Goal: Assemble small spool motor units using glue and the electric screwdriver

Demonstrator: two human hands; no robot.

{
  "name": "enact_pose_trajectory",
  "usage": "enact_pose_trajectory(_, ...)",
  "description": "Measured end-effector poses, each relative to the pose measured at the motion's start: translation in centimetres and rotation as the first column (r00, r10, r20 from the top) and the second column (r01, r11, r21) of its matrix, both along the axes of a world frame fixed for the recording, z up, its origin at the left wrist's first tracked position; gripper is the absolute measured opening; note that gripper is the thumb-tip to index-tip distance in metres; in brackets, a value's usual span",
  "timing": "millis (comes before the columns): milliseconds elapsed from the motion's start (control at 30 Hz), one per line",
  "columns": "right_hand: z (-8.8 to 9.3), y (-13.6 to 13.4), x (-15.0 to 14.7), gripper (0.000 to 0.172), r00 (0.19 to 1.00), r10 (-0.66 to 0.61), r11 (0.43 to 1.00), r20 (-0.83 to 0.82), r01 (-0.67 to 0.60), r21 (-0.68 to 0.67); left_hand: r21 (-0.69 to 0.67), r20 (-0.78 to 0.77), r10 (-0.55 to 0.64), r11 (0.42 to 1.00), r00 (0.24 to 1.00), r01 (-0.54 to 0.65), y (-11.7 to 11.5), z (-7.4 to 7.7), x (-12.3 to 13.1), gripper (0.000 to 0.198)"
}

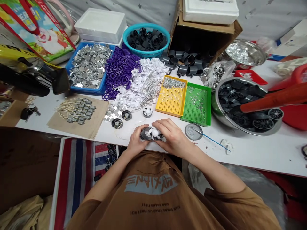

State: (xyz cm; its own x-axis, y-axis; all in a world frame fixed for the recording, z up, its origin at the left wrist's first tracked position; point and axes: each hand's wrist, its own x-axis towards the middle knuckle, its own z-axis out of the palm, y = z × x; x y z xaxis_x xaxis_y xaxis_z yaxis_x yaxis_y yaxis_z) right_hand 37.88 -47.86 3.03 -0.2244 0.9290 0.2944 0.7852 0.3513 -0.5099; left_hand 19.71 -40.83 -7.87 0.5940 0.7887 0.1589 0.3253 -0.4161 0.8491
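Note:
At the table's front edge, my left hand (136,140) is closed around a dark round fan housing (145,134). My right hand (173,135) pinches a white bladed fan wheel (154,132) right against that housing. Fingers cover part of both pieces, so I cannot tell whether they are joined. Just beyond my hands lies a small black ring with a white fan wheel (147,111) inside it. Two black rings with wires, one nearer (117,123) and one farther (127,115), rest to the left.
Small motors with wires (80,110) sit on cardboard at left. Behind are purple rings (122,67), white fan wheels (139,80), a yellow tray (171,95) and a green tray (196,103). A brush (213,139) leans on a grey dish (193,131); a steel bowl (217,110) stands right.

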Motion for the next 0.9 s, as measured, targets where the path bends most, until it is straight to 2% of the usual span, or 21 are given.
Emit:
enact_pose_trajectory(233, -0.7, 0.0, 0.3, 0.046, 0.993, -0.072, 0.997, -0.094, 0.074, 0.018, 0.063, 0.011, 0.042, 0.997, 0.999, -0.043, 0.0, -0.4, 0.4, 0.051)
enact_pose_trajectory(467, -1.0, 0.1, 0.0, 0.05, 0.968, -0.229, 0.973, -0.105, 0.23, -0.002, 0.292, 0.096, 0.107, 0.948, 0.99, -0.131, 0.3, -1.1, 0.8, 0.043)
enact_pose_trajectory(633, -1.1, 0.4, -0.2, 0.049, 0.961, -0.263, 0.963, -0.088, 0.267, 0.036, 0.387, 0.146, 0.081, 0.913, 0.986, -0.132, 0.5, -1.1, 1.0, 0.042)
enact_pose_trajectory(800, -1.5, 0.4, -0.4, 0.049, 0.963, -0.263, 0.962, -0.058, 0.266, 0.06, 0.413, 0.137, 0.06, 0.904, 0.989, -0.113, 0.5, -1.1, 1.1, 0.04)
enact_pose_trajectory(900, -1.4, 0.3, -0.5, 0.05, 0.962, -0.259, 0.964, -0.087, 0.263, 0.037, 0.424, 0.119, 0.088, 0.896, 0.989, -0.131, 0.6, -1.4, 1.1, 0.039)
